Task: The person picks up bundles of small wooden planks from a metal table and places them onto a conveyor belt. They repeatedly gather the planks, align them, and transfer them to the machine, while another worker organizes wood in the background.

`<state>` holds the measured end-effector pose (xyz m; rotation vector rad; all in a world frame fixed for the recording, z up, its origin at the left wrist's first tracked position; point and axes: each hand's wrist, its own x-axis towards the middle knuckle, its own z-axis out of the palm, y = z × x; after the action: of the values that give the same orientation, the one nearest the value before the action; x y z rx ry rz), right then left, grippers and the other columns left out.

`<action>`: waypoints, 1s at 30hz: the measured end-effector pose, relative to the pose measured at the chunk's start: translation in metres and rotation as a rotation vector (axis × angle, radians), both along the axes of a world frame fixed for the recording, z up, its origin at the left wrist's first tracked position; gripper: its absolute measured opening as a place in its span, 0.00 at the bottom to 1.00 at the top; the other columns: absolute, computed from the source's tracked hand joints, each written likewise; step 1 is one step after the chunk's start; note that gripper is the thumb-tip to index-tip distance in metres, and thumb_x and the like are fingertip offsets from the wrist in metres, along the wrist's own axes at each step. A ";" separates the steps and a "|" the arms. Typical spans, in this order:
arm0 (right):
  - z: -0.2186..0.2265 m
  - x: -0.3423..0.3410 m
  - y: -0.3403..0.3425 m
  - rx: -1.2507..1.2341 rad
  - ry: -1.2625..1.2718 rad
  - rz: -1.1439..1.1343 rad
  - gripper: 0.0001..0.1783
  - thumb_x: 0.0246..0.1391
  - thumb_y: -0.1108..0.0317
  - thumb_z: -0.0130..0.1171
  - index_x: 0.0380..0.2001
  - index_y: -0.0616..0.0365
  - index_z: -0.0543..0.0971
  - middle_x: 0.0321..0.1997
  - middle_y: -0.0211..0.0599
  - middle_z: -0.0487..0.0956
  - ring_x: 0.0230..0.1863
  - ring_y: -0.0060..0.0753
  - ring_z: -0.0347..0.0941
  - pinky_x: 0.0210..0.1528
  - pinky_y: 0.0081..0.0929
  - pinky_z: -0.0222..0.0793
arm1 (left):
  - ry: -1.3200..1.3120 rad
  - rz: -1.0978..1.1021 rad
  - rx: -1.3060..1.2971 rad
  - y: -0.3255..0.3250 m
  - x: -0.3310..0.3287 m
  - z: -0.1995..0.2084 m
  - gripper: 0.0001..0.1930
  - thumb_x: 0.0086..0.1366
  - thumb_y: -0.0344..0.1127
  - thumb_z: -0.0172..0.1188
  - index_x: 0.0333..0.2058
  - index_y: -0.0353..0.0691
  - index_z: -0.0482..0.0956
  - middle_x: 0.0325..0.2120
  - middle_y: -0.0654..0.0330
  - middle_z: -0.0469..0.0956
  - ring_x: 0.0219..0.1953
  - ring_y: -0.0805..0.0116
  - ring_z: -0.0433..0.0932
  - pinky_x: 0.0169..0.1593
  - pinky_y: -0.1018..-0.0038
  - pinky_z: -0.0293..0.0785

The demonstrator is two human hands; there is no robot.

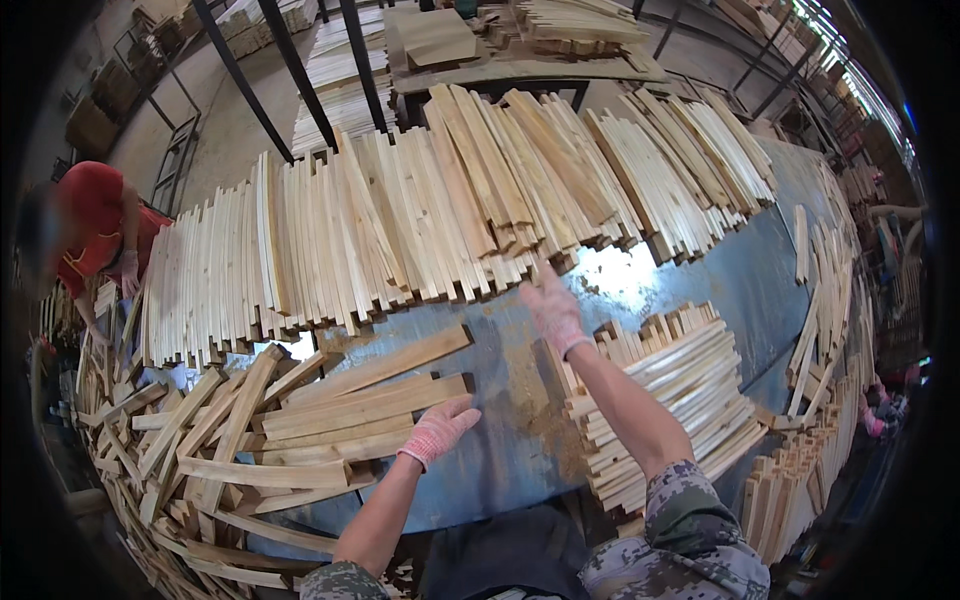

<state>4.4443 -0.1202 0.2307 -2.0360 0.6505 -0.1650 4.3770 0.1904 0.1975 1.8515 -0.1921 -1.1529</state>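
My left hand (442, 430), in a pink-and-white knit glove, is by the right ends of several wooden strips (350, 418) stacked on the blue table. Its fingers are loosely stretched and nothing shows in them; whether they touch the nearest strip I cannot tell. Reaching forward, my right hand (553, 310), gloved alike, has its fingers apart at the near ends of a long row of wooden strips (400, 220). Some strips lie loosely on top of that row. Below my right forearm is a neat stack of pale strips (665, 385), partly covered by the arm.
Loose strips pile in a jumble (200, 440) at the left. A person in red (100, 220) stands beyond it. More strips lie along the right edge (825, 290). Dark metal posts (300, 80) rise behind the row. Sawdust is scattered over the blue table (490, 470).
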 end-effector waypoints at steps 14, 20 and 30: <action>-0.029 0.193 -0.053 -0.381 0.117 -0.060 0.38 0.60 0.53 0.64 0.71 0.53 0.72 0.61 0.53 0.80 0.63 0.55 0.75 0.67 0.52 0.69 | 0.006 0.042 -0.002 -0.037 0.053 -0.002 0.34 0.74 0.52 0.64 0.69 0.34 0.74 0.65 0.45 0.78 0.68 0.52 0.76 0.71 0.66 0.68; -0.043 0.188 -0.030 -0.674 0.236 0.181 0.49 0.58 0.50 0.69 0.77 0.54 0.62 0.61 0.52 0.76 0.64 0.56 0.73 0.69 0.47 0.69 | -0.156 0.215 -0.103 -0.105 0.130 -0.030 0.33 0.74 0.46 0.64 0.68 0.28 0.72 0.67 0.43 0.76 0.70 0.54 0.74 0.73 0.66 0.67; -0.049 0.178 -0.060 0.058 -0.142 0.060 0.51 0.54 0.64 0.71 0.78 0.67 0.60 0.62 0.56 0.80 0.59 0.45 0.79 0.62 0.37 0.76 | -0.189 0.559 -0.424 -0.190 0.285 -0.032 0.35 0.75 0.42 0.65 0.73 0.31 0.67 0.65 0.47 0.78 0.62 0.57 0.79 0.69 0.64 0.72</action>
<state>4.6224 -0.1800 0.1814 -1.9653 0.5002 -0.2499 4.6621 0.0003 0.1658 1.4941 -0.0153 -0.5042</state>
